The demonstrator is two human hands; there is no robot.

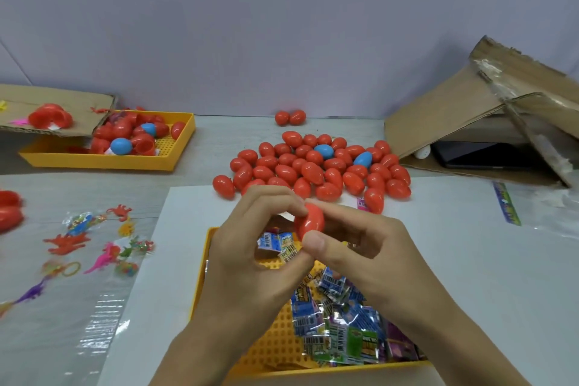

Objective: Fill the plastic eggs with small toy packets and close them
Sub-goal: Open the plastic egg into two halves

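A red plastic egg (310, 222) is held between both hands above the near yellow tray (200, 285). My left hand (250, 257) pinches its left end with fingertips. My right hand (360, 251) grips it from the right, thumb on its lower side. Small toy packets (338, 326) with barcodes lie heaped in that tray, partly hidden by my hands. A large pile of closed red eggs (313, 169) with two blue ones (324, 150) lies on the table behind.
A second yellow tray (103, 163) with open and closed eggs sits far left under a cardboard flap (53, 103). Loose toy creatures (94, 244) lie on clear plastic at left. A torn cardboard box (488, 122) stands at right. Two lone red eggs (289, 117) sit near the wall.
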